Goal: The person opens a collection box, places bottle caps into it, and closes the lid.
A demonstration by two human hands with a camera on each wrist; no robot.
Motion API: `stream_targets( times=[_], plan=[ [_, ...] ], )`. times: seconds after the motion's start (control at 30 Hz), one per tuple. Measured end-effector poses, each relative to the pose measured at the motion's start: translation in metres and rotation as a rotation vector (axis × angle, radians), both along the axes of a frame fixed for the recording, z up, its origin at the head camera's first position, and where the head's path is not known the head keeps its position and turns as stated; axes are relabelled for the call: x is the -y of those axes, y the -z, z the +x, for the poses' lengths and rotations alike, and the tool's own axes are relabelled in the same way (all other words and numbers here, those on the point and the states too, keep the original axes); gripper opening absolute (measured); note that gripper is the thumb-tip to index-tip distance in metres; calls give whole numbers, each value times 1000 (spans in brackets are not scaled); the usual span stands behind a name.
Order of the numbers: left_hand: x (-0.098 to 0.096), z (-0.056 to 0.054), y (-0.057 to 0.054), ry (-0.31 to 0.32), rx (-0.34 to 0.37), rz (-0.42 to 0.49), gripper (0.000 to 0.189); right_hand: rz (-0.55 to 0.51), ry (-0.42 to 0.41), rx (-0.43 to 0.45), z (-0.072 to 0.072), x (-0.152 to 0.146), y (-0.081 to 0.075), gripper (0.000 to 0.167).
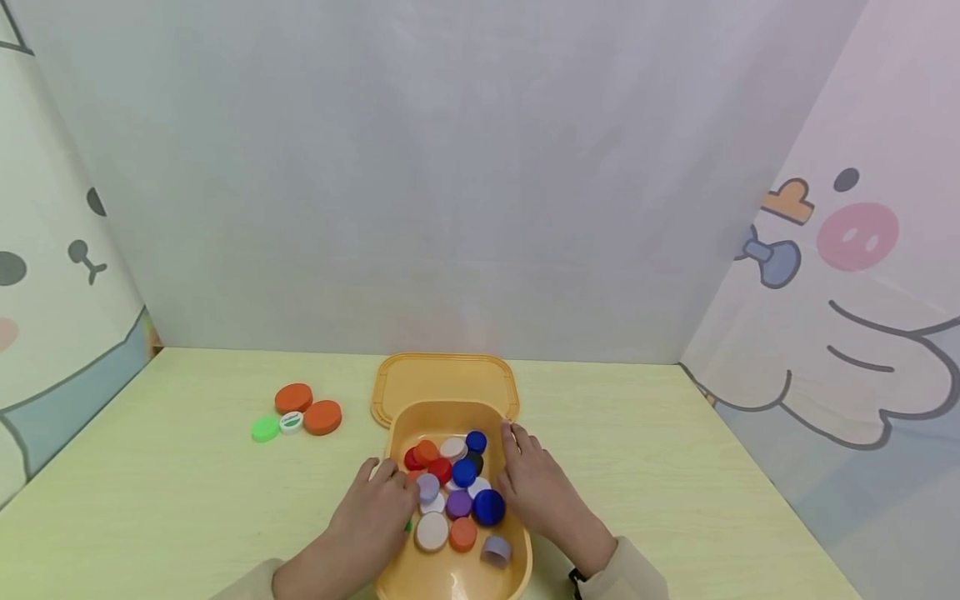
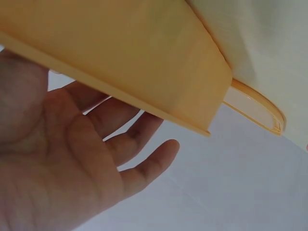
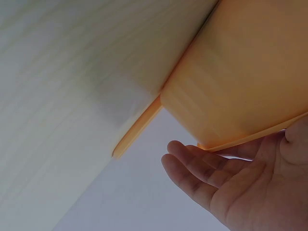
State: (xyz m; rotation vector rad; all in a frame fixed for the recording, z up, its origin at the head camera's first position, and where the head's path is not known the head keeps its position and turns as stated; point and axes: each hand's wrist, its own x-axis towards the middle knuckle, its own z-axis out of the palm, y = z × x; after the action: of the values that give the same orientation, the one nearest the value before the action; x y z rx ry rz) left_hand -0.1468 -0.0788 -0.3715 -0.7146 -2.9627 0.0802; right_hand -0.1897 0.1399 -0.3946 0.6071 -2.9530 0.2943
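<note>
A deep yellow-orange plastic box (image 1: 450, 579) holds several bottle caps: white, red, orange, blue, purple and black. My left hand (image 1: 375, 521) reaches over the box's left rim, its fingertips right at a lavender cap (image 1: 427, 487). I cannot tell if they pinch that cap. In the left wrist view the rim hides those fingertips, and the little finger stands free of it. My right hand (image 1: 543, 492) lies over the right rim, fingers extended forward and thumb inside, near a large dark blue cap (image 1: 489, 507). The right wrist view shows its relaxed fingers (image 3: 192, 178) beside the box corner.
The flat yellow-orange lid (image 1: 446, 379) lies behind the box on the pale wooden table (image 1: 637, 467). To the left sit two orange caps (image 1: 322, 417), a green cap (image 1: 265, 428) and a white cap (image 1: 291, 422). A grey curtain (image 1: 420, 183) hangs behind the table, with cartoon-printed cloth at both sides.
</note>
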Motion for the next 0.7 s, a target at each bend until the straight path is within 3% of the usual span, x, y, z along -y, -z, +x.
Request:
stream_targets(
  times=[0.2,0.43,0.7],
  plan=[
    [0,0,-3,3,39,60,40,-1,6,-4,0,0,1,56],
    [4,-1,-11,41,1,157,30,1,4,-5,0,0,0,55],
    [11,-5,-28,-21,-13,201,32,-6,2,-8,0,0,0,54]
  ],
)
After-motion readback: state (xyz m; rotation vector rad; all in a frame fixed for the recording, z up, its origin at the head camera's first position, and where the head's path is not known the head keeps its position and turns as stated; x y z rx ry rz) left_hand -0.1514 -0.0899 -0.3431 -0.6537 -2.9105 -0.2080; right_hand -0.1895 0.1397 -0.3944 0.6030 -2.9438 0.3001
